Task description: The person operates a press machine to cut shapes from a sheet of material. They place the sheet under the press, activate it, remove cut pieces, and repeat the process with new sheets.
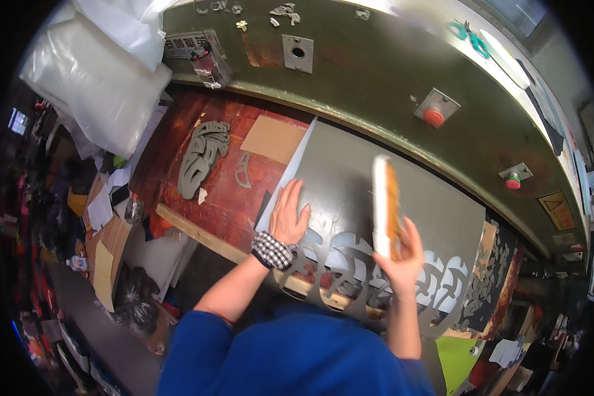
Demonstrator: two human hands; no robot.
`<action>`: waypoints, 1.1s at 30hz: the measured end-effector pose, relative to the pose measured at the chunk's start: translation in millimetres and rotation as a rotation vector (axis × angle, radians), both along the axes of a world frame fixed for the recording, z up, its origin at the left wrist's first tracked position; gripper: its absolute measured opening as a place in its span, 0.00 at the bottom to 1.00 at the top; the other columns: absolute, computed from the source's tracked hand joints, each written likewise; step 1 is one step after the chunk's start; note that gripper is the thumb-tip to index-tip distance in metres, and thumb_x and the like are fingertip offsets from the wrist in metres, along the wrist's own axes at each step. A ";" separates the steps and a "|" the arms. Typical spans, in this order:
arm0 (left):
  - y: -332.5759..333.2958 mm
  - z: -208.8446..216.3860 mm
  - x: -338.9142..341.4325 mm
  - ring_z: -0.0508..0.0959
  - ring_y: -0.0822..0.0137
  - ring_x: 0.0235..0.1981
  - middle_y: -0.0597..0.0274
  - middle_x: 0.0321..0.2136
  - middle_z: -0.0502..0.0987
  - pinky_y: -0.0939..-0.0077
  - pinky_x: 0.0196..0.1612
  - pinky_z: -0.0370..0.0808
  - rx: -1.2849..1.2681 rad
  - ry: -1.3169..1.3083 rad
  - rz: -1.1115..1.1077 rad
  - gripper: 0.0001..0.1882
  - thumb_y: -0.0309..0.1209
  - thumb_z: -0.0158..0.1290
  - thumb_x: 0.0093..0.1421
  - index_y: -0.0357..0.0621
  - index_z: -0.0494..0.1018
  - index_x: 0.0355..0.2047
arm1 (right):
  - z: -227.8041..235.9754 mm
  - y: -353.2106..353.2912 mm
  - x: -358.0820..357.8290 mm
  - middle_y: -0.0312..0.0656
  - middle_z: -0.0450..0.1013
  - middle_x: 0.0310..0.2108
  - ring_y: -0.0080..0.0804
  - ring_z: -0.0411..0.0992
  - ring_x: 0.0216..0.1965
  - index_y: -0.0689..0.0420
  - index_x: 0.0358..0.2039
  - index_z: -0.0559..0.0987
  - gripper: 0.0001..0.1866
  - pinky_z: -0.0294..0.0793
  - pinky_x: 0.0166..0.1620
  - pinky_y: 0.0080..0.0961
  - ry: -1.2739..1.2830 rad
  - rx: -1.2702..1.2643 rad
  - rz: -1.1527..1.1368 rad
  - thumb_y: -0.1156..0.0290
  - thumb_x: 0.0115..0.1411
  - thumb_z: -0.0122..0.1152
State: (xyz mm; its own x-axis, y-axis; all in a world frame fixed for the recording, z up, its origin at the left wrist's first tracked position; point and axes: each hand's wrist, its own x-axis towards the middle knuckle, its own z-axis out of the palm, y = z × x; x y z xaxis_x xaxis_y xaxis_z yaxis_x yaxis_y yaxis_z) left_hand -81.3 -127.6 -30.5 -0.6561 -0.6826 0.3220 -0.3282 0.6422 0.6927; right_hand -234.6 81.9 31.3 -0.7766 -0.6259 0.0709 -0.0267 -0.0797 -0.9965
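Note:
A large dark grey sheet [416, 191] lies on the bench below the green machine beam. Curved cut-out holes run along its near edge, which droops toward me. My left hand [289, 214], with a checked band at the wrist, rests with fingers stretched out on the sheet's left side. My right hand [402, 261] grips the lower end of a long narrow white and orange-brown block [385, 204], held upright over the sheet. Motion blur hides its exact kind.
Left of the sheet, stacked grey cut pieces [203, 158], a single cut piece [243, 170] and a brown board [270, 138] lie on the red surface. Grey scraps [485, 277] spread at the right. The green beam [369, 79] spans the far side, with a red button [433, 117].

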 end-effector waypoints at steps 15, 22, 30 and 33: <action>-23.7 4.7 -25.8 0.71 0.48 0.53 0.41 0.50 0.70 0.64 0.57 0.65 0.225 0.185 0.119 0.25 0.19 0.42 0.59 0.34 0.58 0.59 | -44.7 -111.9 -11.4 0.64 0.54 0.59 0.58 0.53 0.62 0.65 0.64 0.51 0.50 0.53 0.63 0.45 0.354 0.357 -0.049 0.62 0.48 0.71; -41.4 -10.1 -14.6 0.76 0.59 0.34 0.52 0.35 0.75 0.69 0.38 0.72 0.223 0.192 0.380 0.12 0.27 0.48 0.61 0.37 0.69 0.45 | 8.1 -0.2 -201.1 0.56 0.53 0.63 0.44 0.55 0.63 0.62 0.67 0.43 0.36 0.59 0.60 0.36 0.462 0.355 -0.859 0.62 0.67 0.47; -77.2 -24.0 -79.4 0.73 0.47 0.21 0.50 0.16 0.72 0.57 0.29 0.67 -0.135 -0.181 0.279 0.12 0.35 0.50 0.62 0.42 0.69 0.23 | 29.8 -2.6 -287.0 0.68 0.31 0.66 0.56 0.32 0.69 0.75 0.63 0.33 0.51 0.33 0.68 0.43 0.862 0.421 -1.048 0.45 0.63 0.46; -84.5 -17.4 -91.2 0.73 0.48 0.20 0.50 0.15 0.72 0.56 0.28 0.68 -0.161 -0.234 0.285 0.13 0.36 0.49 0.62 0.43 0.69 0.23 | 17.3 6.9 -287.3 0.67 0.30 0.66 0.55 0.32 0.69 0.73 0.63 0.31 0.51 0.34 0.68 0.43 0.880 0.445 -1.011 0.46 0.63 0.47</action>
State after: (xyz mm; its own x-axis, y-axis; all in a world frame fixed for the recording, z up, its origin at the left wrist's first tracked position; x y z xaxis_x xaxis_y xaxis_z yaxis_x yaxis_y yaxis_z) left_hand -172.5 -212.1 -47.9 -0.5161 -0.8007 0.3042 -0.6457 0.5970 0.4760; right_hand -521.9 88.8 48.6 -0.7031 0.0686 0.7077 -0.4996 0.6606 -0.5604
